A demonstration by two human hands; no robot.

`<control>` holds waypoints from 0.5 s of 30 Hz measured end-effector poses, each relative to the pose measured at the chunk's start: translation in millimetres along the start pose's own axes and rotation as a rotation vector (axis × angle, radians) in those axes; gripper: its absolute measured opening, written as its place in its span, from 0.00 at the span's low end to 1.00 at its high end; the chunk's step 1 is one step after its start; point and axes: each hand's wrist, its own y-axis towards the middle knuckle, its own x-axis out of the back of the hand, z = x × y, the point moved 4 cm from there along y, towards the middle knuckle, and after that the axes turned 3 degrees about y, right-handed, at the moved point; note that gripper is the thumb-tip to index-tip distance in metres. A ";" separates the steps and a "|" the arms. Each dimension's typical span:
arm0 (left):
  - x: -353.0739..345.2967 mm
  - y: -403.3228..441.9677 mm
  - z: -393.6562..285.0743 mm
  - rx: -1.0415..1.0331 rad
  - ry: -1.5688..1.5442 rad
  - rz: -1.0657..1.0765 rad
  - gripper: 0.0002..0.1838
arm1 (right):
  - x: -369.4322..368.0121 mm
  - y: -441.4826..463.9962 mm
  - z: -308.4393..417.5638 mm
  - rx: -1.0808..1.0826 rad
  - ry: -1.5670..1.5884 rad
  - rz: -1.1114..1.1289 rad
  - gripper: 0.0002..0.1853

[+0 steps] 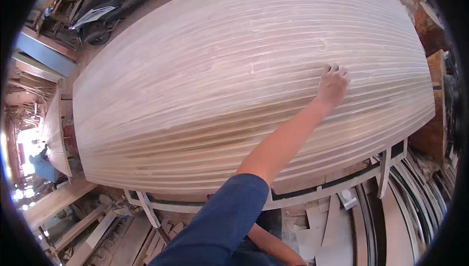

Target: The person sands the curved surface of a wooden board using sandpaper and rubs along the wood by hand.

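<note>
A large, bulging wooden form (210, 65) built of long narrow strips, much like an upturned boat hull, fills the middle of the view. Pale dust or filler covers most of it, while bare brown wood shows along the near side. My left hand (333, 86) rests on the strips right of centre, at the end of my outstretched arm in a dark blue sleeve (220, 217). Its fingers are curled against the surface; anything under them is hidden. Of my right arm, only the forearm (276, 246) shows at the bottom, with the hand hidden behind the left sleeve.
A wooden support frame (332, 188) carries the form. Long curved strips (405, 207) and flat boards (310, 232) lie at lower right; planks (73, 202) lie at lower left. A motorcycle (100, 16) stands beyond the far side. Brown wooden parts (432, 114) adjoin the right end.
</note>
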 end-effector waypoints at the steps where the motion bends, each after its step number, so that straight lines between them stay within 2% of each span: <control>1: -6.2 0.5 0.6 -0.026 0.004 0.045 0.05 | 34.0 1.4 8.3 0.055 0.092 -0.090 0.12; 2: -2.6 -2.7 5.7 -0.046 -0.002 0.075 0.05 | 62.5 -1.8 11.9 0.090 0.160 -0.140 0.11; 3: 25.6 -25.9 17.1 -0.103 0.048 -0.108 0.05 | 91.1 -6.3 8.1 0.055 0.188 -0.107 0.10; 4: 51.5 -49.9 43.2 -0.067 -0.041 0.058 0.06 | 122.0 -12.2 0.6 0.016 0.193 -0.052 0.10; 5: 82.6 -83.1 74.9 -0.065 0.070 0.086 0.09 | 153.2 -18.0 -6.7 -0.023 0.196 0.003 0.10; 6: 129.6 -111.9 98.0 -0.046 0.045 0.005 0.09 | 186.0 -23.8 -14.9 0.002 0.138 -0.099 0.09; 7: 172.2 -143.1 125.1 0.032 0.068 0.098 0.08 | 214.5 -31.1 -24.6 0.025 0.078 -0.204 0.07; 9: 232.7 -184.3 160.8 0.039 0.150 0.063 0.06 | 271.2 -47.5 -47.7 -0.002 -0.122 -0.335 0.05; 11: 230.7 -178.8 155.2 0.010 0.168 0.071 0.06 | 303.7 -68.4 -99.9 -0.189 -0.270 -0.345 0.05; 12: 230.4 -178.8 153.5 -0.003 0.193 0.073 0.05 | 322.2 -63.5 -110.7 -0.141 -0.282 -0.401 0.07; 14: 167.8 -141.0 124.9 -0.053 0.063 0.083 0.05 | 341.4 -49.9 -128.1 -0.074 -0.299 -0.430 0.08; 15: 122.5 -117.9 110.7 -0.030 0.015 0.109 0.06 | 343.2 -47.0 -142.2 -0.169 -0.397 -0.508 0.11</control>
